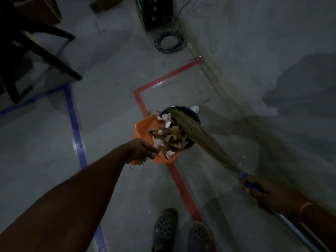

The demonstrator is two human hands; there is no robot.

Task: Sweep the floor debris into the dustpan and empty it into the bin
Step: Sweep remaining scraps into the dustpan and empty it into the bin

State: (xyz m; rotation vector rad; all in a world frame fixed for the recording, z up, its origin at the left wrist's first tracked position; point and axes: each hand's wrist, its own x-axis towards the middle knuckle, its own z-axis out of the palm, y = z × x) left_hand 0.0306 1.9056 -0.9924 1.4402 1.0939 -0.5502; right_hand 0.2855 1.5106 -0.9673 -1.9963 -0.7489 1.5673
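The left hand [141,150] gripped the near end of the orange dustpan [145,130], fingers curled round it, so the pan reached away from the hand with its long axis pointing forward and a little right. The debris [168,133], a heap of pale scraps, lay piled toward the pan's far right edge, beyond the fingertips. That edge overlapped the rim of the dark bin [195,118], which stood just past the pan, ahead and right of the left hand. The pan looked tilted toward the bin, though how steeply was hard to judge in the dim light.

The right hand [261,192] held the broom's handle, closed round it near the blue collar, well to the right and nearer the body. From it the broom [190,131] ran forward and left, its bristles lying across the bin mouth and touching the heap.

Judging by this, the emptying turned on the left hand, the one nearer the bin: tipping the far edge down would slide the heap in. One scrap [195,108] lay by the bin's far rim.
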